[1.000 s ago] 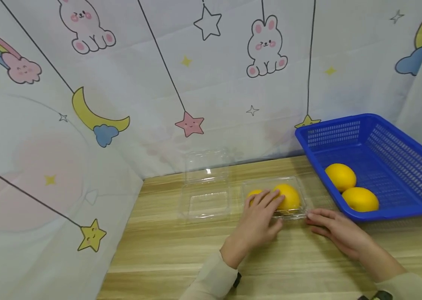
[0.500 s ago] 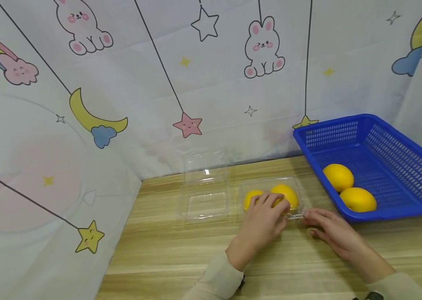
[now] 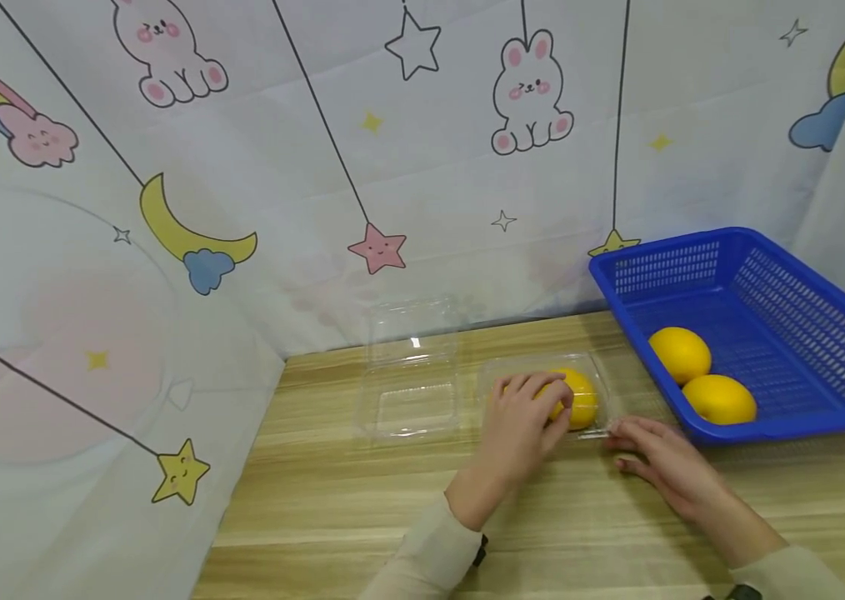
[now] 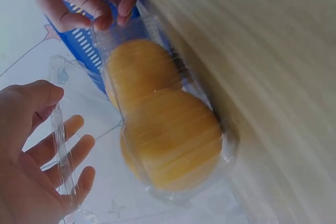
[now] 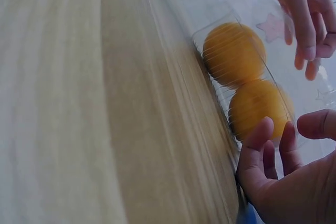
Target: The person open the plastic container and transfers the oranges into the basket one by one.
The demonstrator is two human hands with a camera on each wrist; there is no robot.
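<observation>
A clear plastic clamshell box lies on the table with two oranges side by side in it. My left hand is over the box and hides one orange in the head view. In the left wrist view it holds the raised edge of the clear lid, thumb on the near side and fingers spread behind. My right hand is at the box's right front corner, fingertips touching its end wall. Its thumb stands apart from the fingers in the right wrist view.
A second clear clamshell box stands open to the left, its lid leaning up at the back wall. On the right, a blue plastic basket holds two more oranges. Printed cloth covers the walls behind the wooden table.
My left hand has drawn in from reaching across the oranges, its fingers bending more, and shifted slightly left over the last half second. My right hand stays at the corner.
</observation>
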